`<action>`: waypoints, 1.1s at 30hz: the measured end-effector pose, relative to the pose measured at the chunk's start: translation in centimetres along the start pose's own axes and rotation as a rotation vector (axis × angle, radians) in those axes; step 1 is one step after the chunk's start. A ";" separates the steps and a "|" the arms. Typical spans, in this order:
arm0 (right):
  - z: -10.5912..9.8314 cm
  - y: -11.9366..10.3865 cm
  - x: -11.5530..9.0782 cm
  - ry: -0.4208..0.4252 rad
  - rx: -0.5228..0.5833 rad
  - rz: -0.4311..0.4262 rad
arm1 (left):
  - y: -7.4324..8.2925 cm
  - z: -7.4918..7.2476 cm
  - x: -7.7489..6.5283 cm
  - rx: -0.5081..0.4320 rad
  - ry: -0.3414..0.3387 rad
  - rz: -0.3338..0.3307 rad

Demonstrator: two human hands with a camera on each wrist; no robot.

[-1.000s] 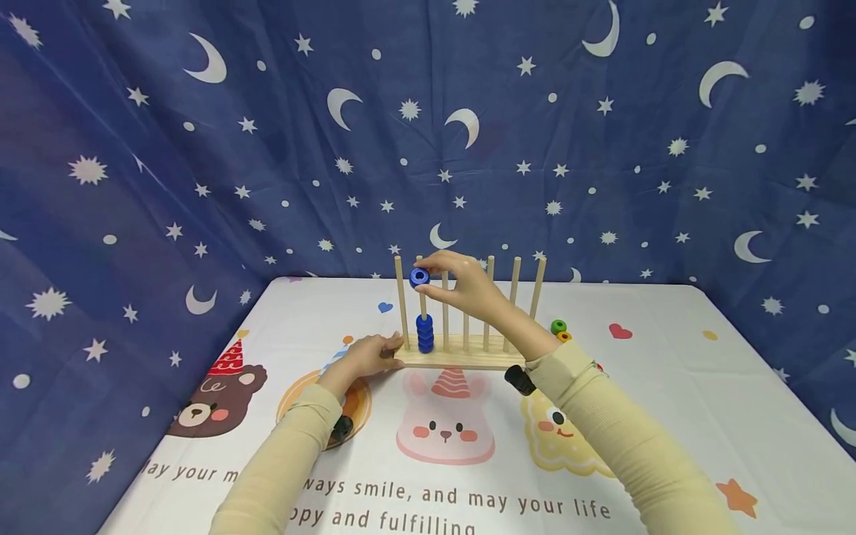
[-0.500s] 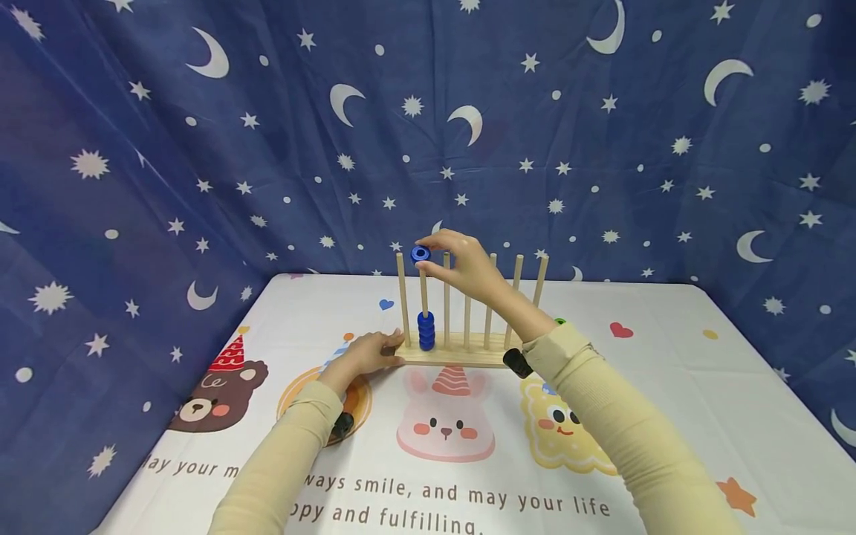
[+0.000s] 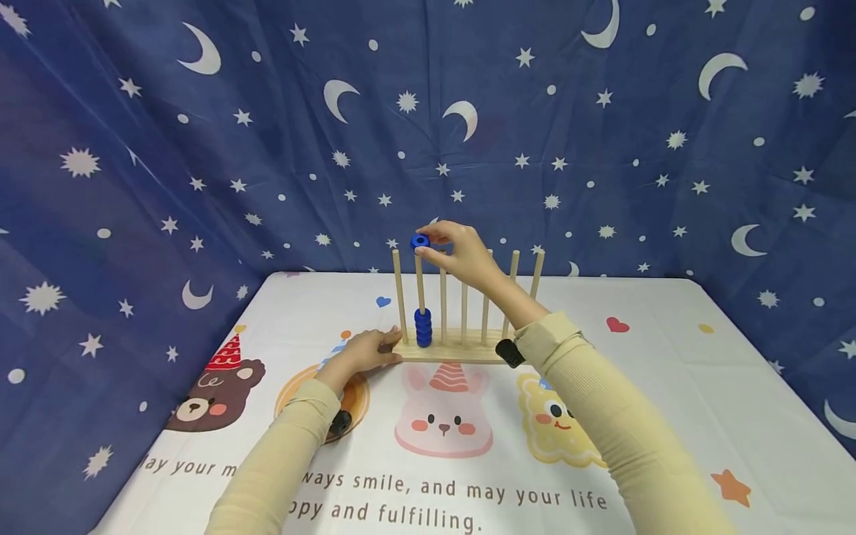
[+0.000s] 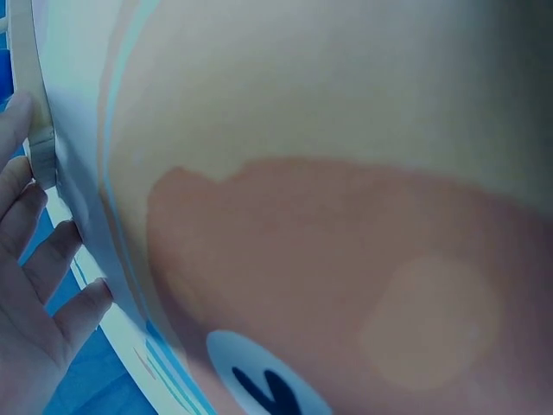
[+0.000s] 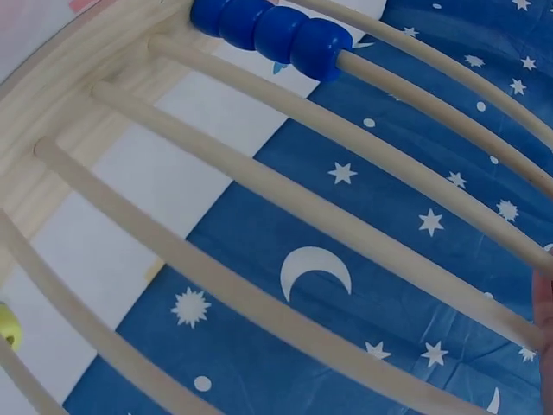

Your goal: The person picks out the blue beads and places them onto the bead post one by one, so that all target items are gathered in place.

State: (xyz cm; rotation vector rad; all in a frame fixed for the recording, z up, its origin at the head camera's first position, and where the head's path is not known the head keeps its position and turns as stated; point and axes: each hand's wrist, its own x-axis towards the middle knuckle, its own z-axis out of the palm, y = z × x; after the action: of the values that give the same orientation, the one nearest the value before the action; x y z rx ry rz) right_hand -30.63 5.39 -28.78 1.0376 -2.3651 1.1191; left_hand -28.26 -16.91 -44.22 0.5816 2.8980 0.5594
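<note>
A wooden peg stand [image 3: 461, 355] with several upright pegs stands on the table. My left hand [image 3: 361, 353] grips the left end of its base, thumb in front; the left wrist view shows the fingers [image 4: 52, 259] around that end. Several blue beads [image 3: 423, 329] are stacked low on the second peg from the left, also seen as a blue row [image 5: 276, 35] in the right wrist view. My right hand [image 3: 464, 256] pinches another blue bead [image 3: 420, 241] between thumb and fingertips, right at the top of that peg. The bead's hole faces me.
A yellow bead [image 5: 7, 327] lies beyond the pegs at the edge of the right wrist view. A white printed cloth [image 3: 675, 401] covers the table. Behind it hangs a blue curtain [image 3: 508, 134] with moons and stars. My right forearm [image 3: 602, 401] hides part of the table.
My right hand has lifted the pinched blue bead from in front of the second peg's upper part to its tip. The left hand has stayed at the stand's end.
</note>
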 end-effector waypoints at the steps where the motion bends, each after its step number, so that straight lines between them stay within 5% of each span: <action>1: 0.1 0.0 0.1 0.004 0.006 0.011 | 0.0 0.0 0.0 -0.004 0.002 0.003; 15: 0.9 0.1 0.6 0.017 -0.003 0.116 | 0.3 -0.2 -0.1 0.006 0.003 0.003; 33: 0.1 -0.2 1.0 -0.069 0.063 0.184 | 0.3 0.0 0.0 -0.025 -0.009 0.000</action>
State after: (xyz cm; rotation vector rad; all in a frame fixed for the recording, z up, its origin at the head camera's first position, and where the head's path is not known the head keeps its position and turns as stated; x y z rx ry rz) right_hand -31.15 4.78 -28.15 0.9065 -2.5377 1.2482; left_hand -28.16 -16.66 -44.08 0.5790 2.8783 0.5912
